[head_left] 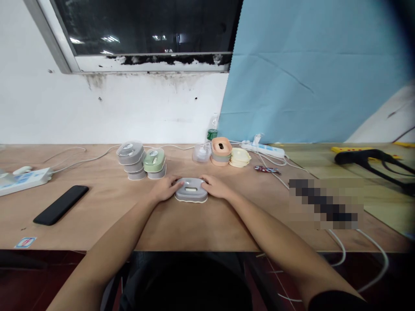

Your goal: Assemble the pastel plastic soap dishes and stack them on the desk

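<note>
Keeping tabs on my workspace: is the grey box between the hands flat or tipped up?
Flat: the grey box rests level on the table, its pale oval facing up.

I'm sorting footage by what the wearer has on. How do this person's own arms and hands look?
The left hand and right hand are ungloved, with no ring, watch or bracelet visible. The left forearm and right forearm are bare, without visible markings. A black sleeve shows by the right elbow; none shows on the left arm.
</note>
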`<move>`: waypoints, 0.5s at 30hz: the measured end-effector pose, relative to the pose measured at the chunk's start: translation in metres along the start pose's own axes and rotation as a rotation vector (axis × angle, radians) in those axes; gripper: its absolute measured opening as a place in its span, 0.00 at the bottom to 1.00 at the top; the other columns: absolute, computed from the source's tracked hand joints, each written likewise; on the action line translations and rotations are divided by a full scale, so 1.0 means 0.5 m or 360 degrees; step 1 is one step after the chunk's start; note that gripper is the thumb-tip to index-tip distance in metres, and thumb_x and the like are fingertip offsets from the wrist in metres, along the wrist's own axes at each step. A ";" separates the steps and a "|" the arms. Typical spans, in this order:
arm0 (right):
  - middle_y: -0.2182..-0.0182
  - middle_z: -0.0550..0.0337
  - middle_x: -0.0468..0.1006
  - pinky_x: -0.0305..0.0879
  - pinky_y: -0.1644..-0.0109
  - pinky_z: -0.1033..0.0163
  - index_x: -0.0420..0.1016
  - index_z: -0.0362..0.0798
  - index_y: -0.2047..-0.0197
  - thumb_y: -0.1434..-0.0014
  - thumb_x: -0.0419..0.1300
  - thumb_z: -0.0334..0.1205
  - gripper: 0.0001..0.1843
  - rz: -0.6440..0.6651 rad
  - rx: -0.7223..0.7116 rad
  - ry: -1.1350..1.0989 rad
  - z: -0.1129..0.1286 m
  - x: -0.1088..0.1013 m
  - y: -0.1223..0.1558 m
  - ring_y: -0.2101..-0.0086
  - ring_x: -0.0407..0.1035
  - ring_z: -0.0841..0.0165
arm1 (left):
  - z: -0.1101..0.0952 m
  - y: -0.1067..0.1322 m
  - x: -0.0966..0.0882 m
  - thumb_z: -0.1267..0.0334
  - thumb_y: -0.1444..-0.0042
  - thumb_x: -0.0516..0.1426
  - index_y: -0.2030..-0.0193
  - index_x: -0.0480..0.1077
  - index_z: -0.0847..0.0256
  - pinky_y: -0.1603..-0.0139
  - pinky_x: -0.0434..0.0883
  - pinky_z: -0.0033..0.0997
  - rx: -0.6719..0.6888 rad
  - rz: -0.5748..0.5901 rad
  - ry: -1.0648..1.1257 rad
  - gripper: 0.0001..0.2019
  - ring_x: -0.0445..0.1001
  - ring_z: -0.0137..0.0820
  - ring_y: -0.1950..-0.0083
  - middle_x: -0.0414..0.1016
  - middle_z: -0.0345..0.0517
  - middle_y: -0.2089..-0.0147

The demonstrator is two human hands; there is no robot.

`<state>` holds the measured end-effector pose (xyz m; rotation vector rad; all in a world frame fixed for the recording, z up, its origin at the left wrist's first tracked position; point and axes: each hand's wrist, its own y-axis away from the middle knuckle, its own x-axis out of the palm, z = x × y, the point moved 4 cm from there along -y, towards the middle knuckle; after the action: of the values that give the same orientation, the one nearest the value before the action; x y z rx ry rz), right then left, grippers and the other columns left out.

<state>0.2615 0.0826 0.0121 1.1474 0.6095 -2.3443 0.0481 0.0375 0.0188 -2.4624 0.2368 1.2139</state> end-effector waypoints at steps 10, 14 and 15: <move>0.71 0.61 0.76 0.62 0.65 0.63 0.70 0.48 0.50 0.39 0.52 0.51 0.20 -0.0423 0.0136 -0.0168 -0.036 0.007 -0.022 0.72 0.68 0.68 | 0.028 0.000 0.010 0.49 0.38 0.49 0.41 0.65 0.60 0.47 0.69 0.41 0.0001 0.0017 -0.0102 0.24 0.72 0.41 0.47 0.72 0.52 0.44; 0.75 0.63 0.73 0.63 0.63 0.61 0.65 0.48 0.43 0.40 0.52 0.49 0.25 -0.0753 0.0145 -0.0061 -0.071 -0.008 -0.056 0.72 0.67 0.66 | 0.032 -0.004 0.012 0.49 0.39 0.50 0.42 0.66 0.60 0.46 0.68 0.41 -0.0002 0.0036 -0.0105 0.24 0.71 0.41 0.46 0.71 0.52 0.43; 0.75 0.62 0.73 0.63 0.63 0.60 0.64 0.48 0.41 0.40 0.52 0.48 0.25 -0.0820 0.0132 -0.0017 -0.080 -0.014 -0.067 0.72 0.67 0.65 | 0.033 -0.005 0.012 0.49 0.39 0.50 0.42 0.66 0.60 0.46 0.68 0.41 -0.0005 0.0037 -0.0102 0.24 0.71 0.41 0.46 0.71 0.52 0.43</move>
<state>0.2704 0.1333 0.0021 1.1111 0.8989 -2.8242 0.0408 0.0465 0.0055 -2.4250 0.2469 1.3019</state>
